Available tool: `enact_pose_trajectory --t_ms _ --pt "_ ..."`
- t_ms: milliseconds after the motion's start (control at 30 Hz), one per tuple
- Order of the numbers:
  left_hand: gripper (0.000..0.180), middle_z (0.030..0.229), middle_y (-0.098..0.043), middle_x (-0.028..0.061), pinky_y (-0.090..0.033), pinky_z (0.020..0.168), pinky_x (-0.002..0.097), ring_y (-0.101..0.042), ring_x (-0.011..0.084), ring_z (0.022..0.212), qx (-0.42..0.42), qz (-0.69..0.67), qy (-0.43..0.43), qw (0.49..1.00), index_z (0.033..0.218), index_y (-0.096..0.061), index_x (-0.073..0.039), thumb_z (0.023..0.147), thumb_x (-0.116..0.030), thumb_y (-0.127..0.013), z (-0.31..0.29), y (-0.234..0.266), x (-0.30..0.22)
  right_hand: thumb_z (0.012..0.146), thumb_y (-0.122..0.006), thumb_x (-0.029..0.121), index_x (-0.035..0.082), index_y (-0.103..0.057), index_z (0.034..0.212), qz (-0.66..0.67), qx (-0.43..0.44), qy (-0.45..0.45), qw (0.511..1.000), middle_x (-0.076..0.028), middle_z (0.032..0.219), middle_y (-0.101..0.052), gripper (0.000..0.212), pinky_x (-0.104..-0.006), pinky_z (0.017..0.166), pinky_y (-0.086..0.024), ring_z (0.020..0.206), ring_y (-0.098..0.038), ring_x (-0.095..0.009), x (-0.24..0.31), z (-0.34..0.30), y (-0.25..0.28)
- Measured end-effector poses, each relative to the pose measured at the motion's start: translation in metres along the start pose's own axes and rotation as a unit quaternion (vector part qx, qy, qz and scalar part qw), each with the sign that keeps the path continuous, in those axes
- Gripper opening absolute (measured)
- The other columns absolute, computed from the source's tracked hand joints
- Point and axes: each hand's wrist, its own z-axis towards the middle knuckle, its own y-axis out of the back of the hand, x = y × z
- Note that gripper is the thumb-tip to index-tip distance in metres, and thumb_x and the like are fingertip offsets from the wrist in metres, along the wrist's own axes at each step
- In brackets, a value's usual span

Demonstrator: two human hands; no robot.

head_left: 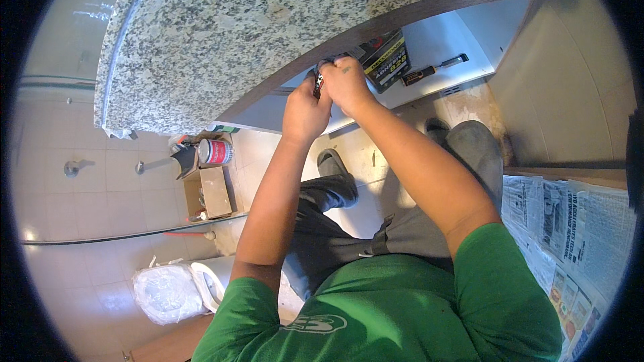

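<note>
In front of the open cabinet (443,30), below the counter's edge, both my hands are close together. My left hand (305,112) is closed around a small dark item (318,84) with white lettering and a bit of red. My right hand (347,86) meets it from the right, fingers curled in at the item's upper end. Most of the item is covered by my fingers, so its kind cannot be made out. Just beyond my right hand, a black-and-yellow box (388,64) stands inside the cabinet. Beside that box lies a black-and-orange hand tool (433,70).
The speckled granite counter (268,20) overhangs the cabinet. Left on the floor are a cardboard box (216,191) and a red-and-white can (216,152). A glass panel edge (134,238) runs near a plastic-wrapped toilet (168,291). Newspaper (570,221) covers a surface at right.
</note>
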Motion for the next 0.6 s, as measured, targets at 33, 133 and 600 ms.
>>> enact_pose_trajectory --t_ms 33,133,600 --pt "0.036 0.078 -0.068 0.0243 -0.053 0.071 0.0452 -0.069 0.0399 0.076 0.001 0.006 -0.002 1.000 0.094 -0.064 0.002 0.093 -0.034 -0.062 0.001 0.000 -0.001 0.082 -0.056 0.019 -0.007 -0.062 0.071 0.008 -0.005 -0.010 1.000 -0.032 0.074 -0.063 0.029 -0.0510 0.071 -0.049 0.074 -0.064 -0.047 -0.001 0.002 -0.001" --pt "0.037 0.077 -0.068 0.0239 -0.053 0.071 0.0448 -0.069 0.0388 0.076 -0.002 0.025 -0.004 1.000 0.094 -0.064 0.003 0.093 -0.034 -0.062 0.001 0.001 -0.003 0.082 -0.057 0.019 -0.007 -0.061 0.070 0.009 -0.004 -0.004 1.000 -0.032 0.072 -0.062 0.029 -0.0508 0.070 -0.049 0.073 -0.063 -0.047 -0.007 0.006 0.000" --pt "0.040 0.081 -0.068 0.0263 -0.053 0.072 0.0457 -0.069 0.0404 0.079 0.011 0.070 0.014 0.997 0.096 -0.065 0.004 0.092 -0.036 -0.062 0.004 0.004 -0.004 0.087 -0.061 0.012 -0.002 -0.060 0.067 0.043 0.010 -0.030 0.999 -0.011 0.063 -0.059 0.024 -0.0387 0.055 -0.044 0.057 -0.055 -0.022 0.010 -0.001 0.006"
